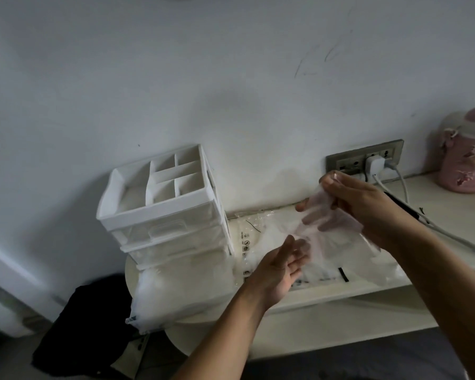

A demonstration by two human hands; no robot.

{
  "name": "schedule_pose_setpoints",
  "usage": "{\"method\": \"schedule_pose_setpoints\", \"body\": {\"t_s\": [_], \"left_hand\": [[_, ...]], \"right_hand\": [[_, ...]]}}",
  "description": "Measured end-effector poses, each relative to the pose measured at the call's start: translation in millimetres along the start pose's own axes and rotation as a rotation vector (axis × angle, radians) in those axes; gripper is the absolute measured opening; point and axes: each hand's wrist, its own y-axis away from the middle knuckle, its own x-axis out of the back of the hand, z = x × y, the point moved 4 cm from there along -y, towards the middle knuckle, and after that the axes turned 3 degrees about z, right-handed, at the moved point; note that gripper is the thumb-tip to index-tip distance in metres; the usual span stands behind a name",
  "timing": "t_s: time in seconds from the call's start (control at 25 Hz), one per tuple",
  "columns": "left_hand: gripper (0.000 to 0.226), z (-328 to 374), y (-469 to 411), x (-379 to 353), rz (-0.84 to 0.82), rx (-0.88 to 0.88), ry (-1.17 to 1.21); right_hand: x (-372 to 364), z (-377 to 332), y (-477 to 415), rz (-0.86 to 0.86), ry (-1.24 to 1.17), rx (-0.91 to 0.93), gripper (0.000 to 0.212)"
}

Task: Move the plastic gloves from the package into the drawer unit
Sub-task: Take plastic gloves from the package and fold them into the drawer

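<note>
Right hand (368, 204) pinches a clear plastic glove (331, 224) in curled fingers; left hand (277, 272) (palm up) spreads loosely below. The package (248, 239) lies at the shelf's (368, 290) left end, beside the drawer unit (159, 212).

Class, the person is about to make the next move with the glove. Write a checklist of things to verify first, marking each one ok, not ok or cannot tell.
1. Right hand grips the plastic glove: ok.
2. Left hand is open and holds nothing, just below the glove: ok.
3. Drawer unit stands upright to the left of the hands: ok.
4. A drawer is open to take the glove: cannot tell, because the lower front is blurred.
5. Package lies flat on the shelf, under the hands: ok.
6. Only one glove is held: cannot tell.
</note>
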Motion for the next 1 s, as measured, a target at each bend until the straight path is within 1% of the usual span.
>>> {"method": "schedule_pose_setpoints", "body": {"t_s": [0.04, 0.12, 0.2, 0.28, 0.32, 0.36, 0.4, 0.44, 0.48, 0.52, 0.56, 0.6, 0.68, 0.72, 0.76, 0.84, 0.88, 0.92, 1.0], "left_hand": [[0.105, 1, 1, 1, -0.001, -0.009, 0.039], [0.084, 4, 5, 8, 0.039, -0.011, 0.171], [0.063, 11, 9, 23, 0.082, -0.065, 0.313], [0.050, 24, 20, 37, 0.165, -0.110, 0.368], [0.042, 31, 26, 45, 0.241, -0.132, 0.305], [0.032, 38, 31, 53, 0.336, -0.158, 0.173], [0.024, 49, 38, 61, 0.421, -0.203, -0.001], [0.019, 62, 46, 67, 0.481, -0.274, -0.178], [0.015, 77, 53, 71, 0.490, -0.353, -0.341], [0.011, 90, 61, 72, 0.453, -0.411, -0.479], [0.008, 101, 69, 72, 0.373, -0.433, -0.599], [0.011, 109, 78, 70, 0.268, -0.420, -0.708], [0.018, 120, 95, 60, 0.070, -0.339, -0.848], [0.019, 125, 102, 58, 0.013, -0.317, -0.876], [0.018, 130, 108, 56, -0.006, -0.317, -0.889], [0.012, 140, 113, 65, 0.061, -0.340, -0.891], [0.008, 143, 114, 74, 0.128, -0.360, -0.891], [0.005, 143, 116, 85, 0.200, -0.379, -0.887], [0.004, 135, 119, 111, 0.331, -0.383, -0.862]], "right_hand": [[3, 1, 0, 0.038, -0.018, 0.007, 0.029], [7, 6, -4, 0.063, -0.085, 0.002, 0.025], [11, 10, -10, 0.079, -0.132, -0.042, 0.026], [16, 12, -17, 0.101, -0.078, -0.056, 0.027], [20, 14, -19, 0.089, -0.019, -0.061, 0.026], [23, 16, -20, 0.046, 0.078, -0.072, 0.025], [24, 18, -20, -0.035, 0.201, -0.088, 0.029], [23, 21, -18, -0.139, 0.338, -0.118, 0.045], [20, 24, -16, -0.245, 0.487, -0.147, 0.067], [15, 28, -16, -0.325, 0.618, -0.166, 0.083], [6, 32, -17, -0.389, 0.680, -0.163, 0.091], [-7, 36, -20, -0.429, 0.654, -0.137, 0.093], [-36, 45, -27, -0.474, 0.476, -0.074, 0.092], [-51, 53, -30, -0.520, 0.411, -0.063, 0.088], [-65, 62, -32, -0.582, 0.376, -0.062, 0.080], [-85, 73, -32, -0.698, 0.395, -0.090, 0.055], [-89, 76, -34, -0.711, 0.398, -0.117, 0.045], [-92, 78, -37, -0.684, 0.366, -0.155, 0.041], [-93, 78, -46, -0.492, 0.278, -0.217, 0.039]]}}
